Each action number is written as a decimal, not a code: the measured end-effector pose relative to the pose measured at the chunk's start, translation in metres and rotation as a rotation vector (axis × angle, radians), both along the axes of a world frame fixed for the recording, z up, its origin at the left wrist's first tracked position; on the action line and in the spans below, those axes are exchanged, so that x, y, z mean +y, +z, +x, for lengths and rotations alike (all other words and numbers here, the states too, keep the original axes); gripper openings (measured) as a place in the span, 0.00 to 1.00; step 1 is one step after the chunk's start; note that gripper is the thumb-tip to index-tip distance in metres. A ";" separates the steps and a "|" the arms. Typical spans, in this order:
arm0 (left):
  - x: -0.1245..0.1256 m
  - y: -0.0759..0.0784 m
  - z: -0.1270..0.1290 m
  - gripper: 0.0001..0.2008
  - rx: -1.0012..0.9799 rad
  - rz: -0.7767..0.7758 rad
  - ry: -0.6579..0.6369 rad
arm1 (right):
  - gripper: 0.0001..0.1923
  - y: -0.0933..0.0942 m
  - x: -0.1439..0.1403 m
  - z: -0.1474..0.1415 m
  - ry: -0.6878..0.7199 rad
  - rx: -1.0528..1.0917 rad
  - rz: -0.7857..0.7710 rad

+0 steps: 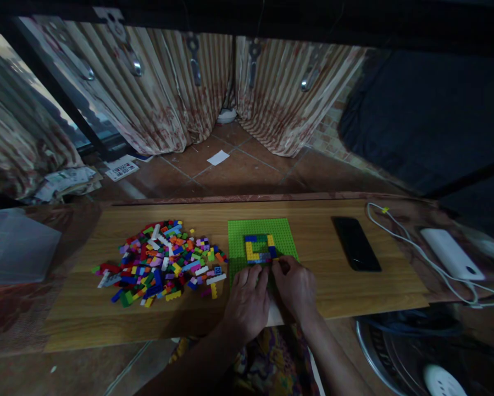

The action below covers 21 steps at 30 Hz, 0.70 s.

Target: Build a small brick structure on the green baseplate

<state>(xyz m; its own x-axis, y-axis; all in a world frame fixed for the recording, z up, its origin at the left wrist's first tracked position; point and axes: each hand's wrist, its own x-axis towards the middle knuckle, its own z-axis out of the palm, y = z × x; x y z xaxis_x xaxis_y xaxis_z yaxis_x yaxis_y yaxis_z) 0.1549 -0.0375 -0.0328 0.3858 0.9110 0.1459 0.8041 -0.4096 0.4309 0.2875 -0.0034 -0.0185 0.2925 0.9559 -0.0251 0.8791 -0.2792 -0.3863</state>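
A green baseplate (236, 230) lies on the wooden board, carrying a small rectangular ring of building bricks (253, 255) in yellow, blue, green and grey. My left hand (249, 300) rests palm down over the plate's near edge, fingers stretched out just short of the ring. At the ring's near right corner, my right hand (296, 286) has its thumb and fingers pinched together on a small building brick, mostly hidden by the fingertips. Left of the plate spreads a pile of loose, many-coloured bricks (164, 264).
A black phone (356, 243) lies right of the plate on the wooden board (316, 220). Farther right are a white power bank (451, 254) and a looped white cable (420, 250). A clear plastic box (18, 247) stands at the far left. Striped curtains (181, 93) hang beyond the board.
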 end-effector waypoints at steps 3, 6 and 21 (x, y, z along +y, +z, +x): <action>0.000 0.000 0.000 0.22 0.006 -0.009 0.003 | 0.13 -0.001 -0.001 0.000 -0.005 0.035 -0.010; 0.000 0.000 0.000 0.22 0.007 -0.026 0.001 | 0.14 -0.003 -0.002 0.002 0.013 0.043 -0.001; 0.011 0.016 0.013 0.29 0.154 -0.078 -0.028 | 0.12 0.001 0.010 0.013 0.027 0.322 0.006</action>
<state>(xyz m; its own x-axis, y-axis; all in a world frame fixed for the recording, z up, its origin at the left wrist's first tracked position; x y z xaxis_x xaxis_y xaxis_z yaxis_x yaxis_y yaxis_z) 0.1678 -0.0264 -0.0172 0.4239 0.9056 0.0123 0.8517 -0.4032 0.3348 0.3009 0.0071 -0.0177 0.2450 0.9637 -0.1065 0.7184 -0.2542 -0.6475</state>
